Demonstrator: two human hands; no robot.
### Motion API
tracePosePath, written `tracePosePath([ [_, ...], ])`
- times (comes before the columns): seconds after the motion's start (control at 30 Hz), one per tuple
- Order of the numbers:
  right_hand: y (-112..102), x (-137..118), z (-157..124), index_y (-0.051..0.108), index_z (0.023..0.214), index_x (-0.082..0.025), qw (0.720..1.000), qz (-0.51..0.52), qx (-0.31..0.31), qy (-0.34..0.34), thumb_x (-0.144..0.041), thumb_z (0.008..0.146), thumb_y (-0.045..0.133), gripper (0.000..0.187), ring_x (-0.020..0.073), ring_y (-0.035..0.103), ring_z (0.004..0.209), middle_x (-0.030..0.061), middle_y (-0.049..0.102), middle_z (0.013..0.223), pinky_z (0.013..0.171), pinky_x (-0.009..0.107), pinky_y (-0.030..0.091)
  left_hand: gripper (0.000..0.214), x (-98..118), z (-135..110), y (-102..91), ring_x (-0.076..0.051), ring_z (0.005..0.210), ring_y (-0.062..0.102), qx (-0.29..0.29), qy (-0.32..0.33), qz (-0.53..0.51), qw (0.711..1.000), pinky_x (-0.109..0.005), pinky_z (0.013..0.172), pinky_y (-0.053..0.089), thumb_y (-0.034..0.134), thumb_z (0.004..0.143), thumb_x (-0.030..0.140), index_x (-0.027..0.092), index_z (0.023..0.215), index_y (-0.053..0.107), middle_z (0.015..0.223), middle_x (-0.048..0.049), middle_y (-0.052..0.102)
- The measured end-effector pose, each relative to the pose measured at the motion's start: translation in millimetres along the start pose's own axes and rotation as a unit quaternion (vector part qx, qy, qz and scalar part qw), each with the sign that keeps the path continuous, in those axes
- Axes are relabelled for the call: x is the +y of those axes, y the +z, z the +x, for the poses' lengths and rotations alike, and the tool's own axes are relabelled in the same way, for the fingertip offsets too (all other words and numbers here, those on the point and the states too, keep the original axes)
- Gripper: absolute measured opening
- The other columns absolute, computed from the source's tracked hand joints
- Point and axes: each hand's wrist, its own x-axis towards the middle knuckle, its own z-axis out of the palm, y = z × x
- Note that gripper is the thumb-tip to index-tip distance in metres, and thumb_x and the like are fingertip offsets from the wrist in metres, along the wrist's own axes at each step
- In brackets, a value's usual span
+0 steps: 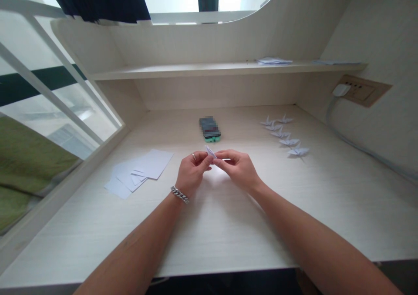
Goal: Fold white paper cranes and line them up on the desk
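A small piece of folded white paper (pixel 210 152) is pinched between my two hands above the middle of the desk. My left hand (pixel 193 169), with a ring and a chain bracelet, grips it from the left, fingers closed. From the right, my right hand (pixel 237 168) holds it between thumb and fingers. The fingers hide the paper's lower part. Several folded paper cranes (pixel 289 142) stand in a loose row to the right, apart from my hands. Loose white paper sheets (pixel 152 163) lie overlapping to the left.
Behind my hands lies a dark, blurred-out device with a green edge (pixel 212 139). A shelf (pixel 196 71) crosses the back, with a paper stack (pixel 273 61) on it. On the right wall, a cable (pixel 359 149) hangs from a socket (pixel 365 91). White rails (pixel 55 92) stand at left.
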Motion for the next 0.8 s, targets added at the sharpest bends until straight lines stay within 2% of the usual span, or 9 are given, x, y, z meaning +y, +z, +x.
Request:
tracePosePath([
  [0.2, 0.0, 4.9, 3.0, 0.075, 0.084, -0.018, 0.999, 0.033, 0.005, 0.032, -0.039, 0.074, 0.072, 0.024, 0.0219, 0.069, 0.084, 0.0073, 0.075, 0.088, 0.077, 0.033, 0.055, 0.032, -1.2, 2.2, -1.7, -0.017, 0.076, 0.066, -0.007, 0.027, 0.001, 1.0, -0.031, 0.073, 0.056, 0.078, 0.066, 0.042, 0.013, 0.079, 0.071, 0.082, -0.0076, 0.072],
  [0.4, -0.5, 0.9, 1.1, 0.076, 0.087, -0.019, 0.999, 0.024, -0.001, 0.022, -0.037, 0.076, 0.07, 0.022, 0.0226, 0.069, 0.091, 0.0083, 0.075, 0.094, 0.079, 0.034, 0.055, 0.027, -2.1, 2.6, -2.9, -0.02, 0.082, 0.068, -0.008, 0.058, 0.007, 0.998, -0.032, 0.077, 0.055, 0.078, 0.067, 0.037, 0.014, 0.081, 0.074, 0.09, -0.01, 0.075],
  [0.8, 2.3, -3.6, -1.6, 0.075, 0.093, -0.024, 1.0, -0.014, 0.003, -0.007, -0.029, 0.081, 0.066, 0.017, 0.0226, 0.068, 0.099, 0.0043, 0.074, 0.103, 0.087, 0.036, 0.055, 0.025, -0.1, 1.3, -2.4, -0.025, 0.095, 0.069, -0.013, 0.097, 0.018, 0.995, -0.037, 0.089, 0.053, 0.076, 0.071, 0.035, 0.016, 0.087, 0.076, 0.1, -0.011, 0.075],
])
